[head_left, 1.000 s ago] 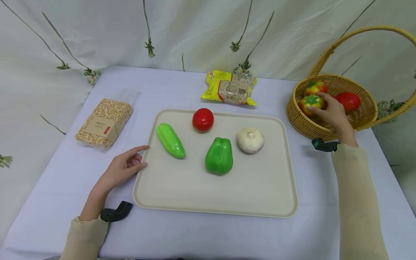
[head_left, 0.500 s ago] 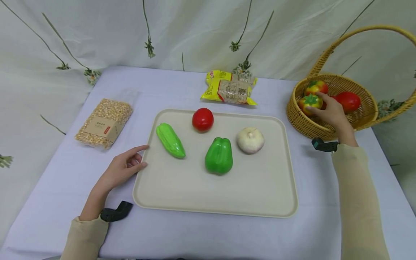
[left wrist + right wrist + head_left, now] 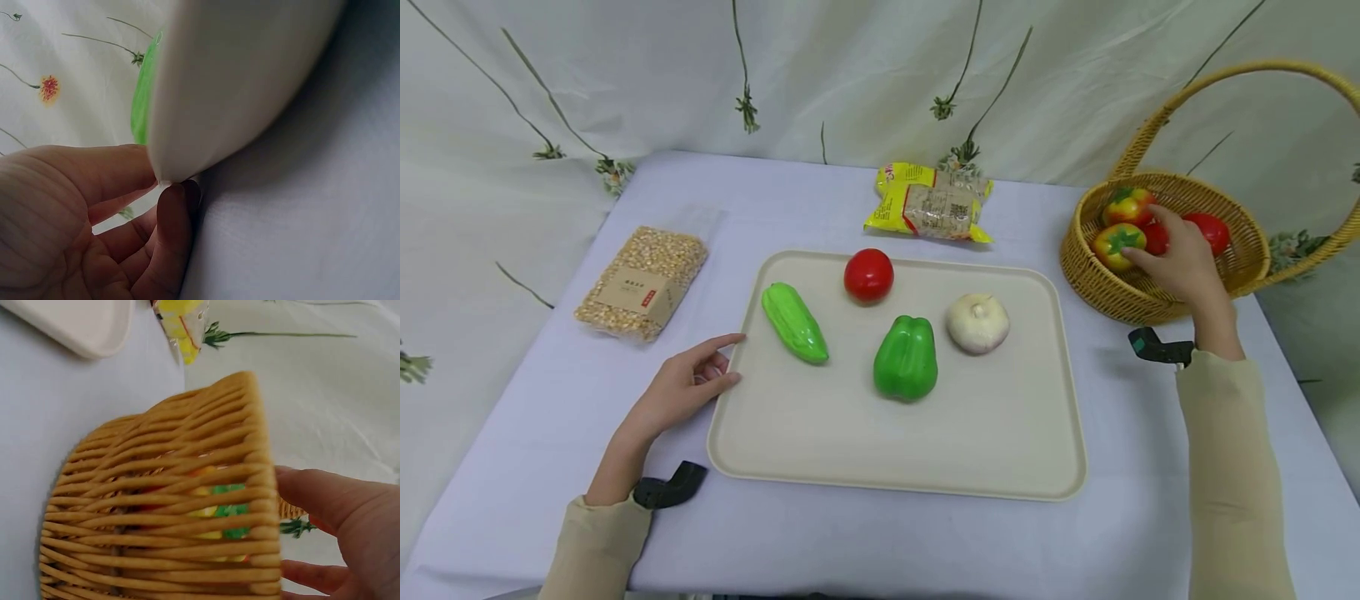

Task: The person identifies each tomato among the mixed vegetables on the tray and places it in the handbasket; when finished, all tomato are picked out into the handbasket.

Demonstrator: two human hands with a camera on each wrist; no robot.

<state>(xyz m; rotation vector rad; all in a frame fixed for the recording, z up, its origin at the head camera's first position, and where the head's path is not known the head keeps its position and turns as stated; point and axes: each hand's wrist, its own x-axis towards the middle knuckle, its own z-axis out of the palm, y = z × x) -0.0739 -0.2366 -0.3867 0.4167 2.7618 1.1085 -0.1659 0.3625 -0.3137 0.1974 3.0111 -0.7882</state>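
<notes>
My right hand (image 3: 1183, 260) reaches into the wicker basket (image 3: 1093, 287), its thumb and index finger spread beside a red-and-yellow tomato (image 3: 1117, 247) with a green leafy top. A second such tomato (image 3: 1129, 206) lies behind it, near the index finger. Red produce (image 3: 1212, 232) shows beyond the knuckles, partly hidden. In the right wrist view the basket's weave (image 3: 169, 512) hides most of the contents, and the thumb is close to the rim. My left hand (image 3: 681, 392) touches the left edge of the beige tray (image 3: 895, 454) with thumb and fingertips, which meet its rim (image 3: 169, 125) in the left wrist view.
On the tray lie a green bitter-melon-like vegetable (image 3: 794, 323), a red tomato (image 3: 868, 276), a green bell pepper (image 3: 906, 360) and a garlic bulb (image 3: 977, 324). A bag of corn kernels (image 3: 642, 283) lies left; a yellow snack packet (image 3: 928, 202) lies behind. The basket handle (image 3: 1262, 71) arches high.
My right hand has let go of the nearer red-and-yellow tomato and shifted slightly right and toward me. That tomato now sits slightly lower in the basket. The left hand stays at the tray edge.
</notes>
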